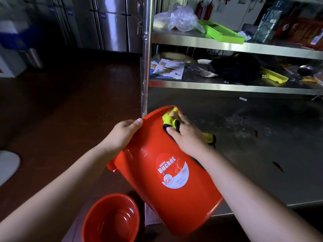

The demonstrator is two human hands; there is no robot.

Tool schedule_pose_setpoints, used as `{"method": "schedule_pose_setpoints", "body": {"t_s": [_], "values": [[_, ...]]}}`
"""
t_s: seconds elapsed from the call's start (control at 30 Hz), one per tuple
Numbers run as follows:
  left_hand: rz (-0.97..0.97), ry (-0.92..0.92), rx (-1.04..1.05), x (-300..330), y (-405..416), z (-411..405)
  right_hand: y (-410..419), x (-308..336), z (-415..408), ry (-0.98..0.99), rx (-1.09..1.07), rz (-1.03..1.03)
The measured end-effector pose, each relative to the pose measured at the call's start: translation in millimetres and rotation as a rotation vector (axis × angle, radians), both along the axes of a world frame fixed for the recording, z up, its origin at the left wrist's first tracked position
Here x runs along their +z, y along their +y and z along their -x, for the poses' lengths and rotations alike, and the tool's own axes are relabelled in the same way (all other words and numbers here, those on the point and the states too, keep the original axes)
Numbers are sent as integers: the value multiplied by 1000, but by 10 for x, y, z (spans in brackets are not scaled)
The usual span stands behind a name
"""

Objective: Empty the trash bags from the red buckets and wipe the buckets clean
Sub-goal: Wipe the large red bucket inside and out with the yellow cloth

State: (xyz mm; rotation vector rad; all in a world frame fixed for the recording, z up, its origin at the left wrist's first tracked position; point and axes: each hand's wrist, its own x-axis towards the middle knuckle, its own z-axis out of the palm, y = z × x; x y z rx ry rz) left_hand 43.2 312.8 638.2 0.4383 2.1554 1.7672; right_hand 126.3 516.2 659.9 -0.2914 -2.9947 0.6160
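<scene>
A red bucket (pixel 167 186) with a white "Bucket" label is held tilted, its mouth turned away from me, over the edge of a steel table. My left hand (pixel 122 135) grips its rim on the left side. My right hand (pixel 185 135) holds a yellow and black cloth (pixel 168 117) pressed against the bucket's outer wall near the rim; one cloth end sticks out past the hand on the right. A second red bucket (pixel 111 220) stands upright on the floor below, its inside bare.
A steel table (pixel 253 145) with dark smears lies to the right. Above it a steel shelf unit (pixel 227 88) carries plastic bags, a green tray (pixel 222 32), papers and a black cloth. Its post (pixel 146 67) stands just behind the bucket. Brown floor and steel cabinets are on the left.
</scene>
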Motion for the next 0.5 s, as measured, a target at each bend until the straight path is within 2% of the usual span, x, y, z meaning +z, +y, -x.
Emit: {"method": "schedule_pose_setpoints", "body": {"t_s": [0.13, 0.3, 0.4, 0.5], "values": [[40, -9, -9, 73, 225, 102, -346, -84, -422, 82, 109, -437], [177, 109, -8, 124, 502, 242, -689, -468, -883, 85, 383, -698], [343, 249, 43, 144, 594, 241, -645, -493, -927, 109, 440, -751], [394, 305, 37, 152, 602, 238, -458, -321, -797, 120, 367, -647]]}}
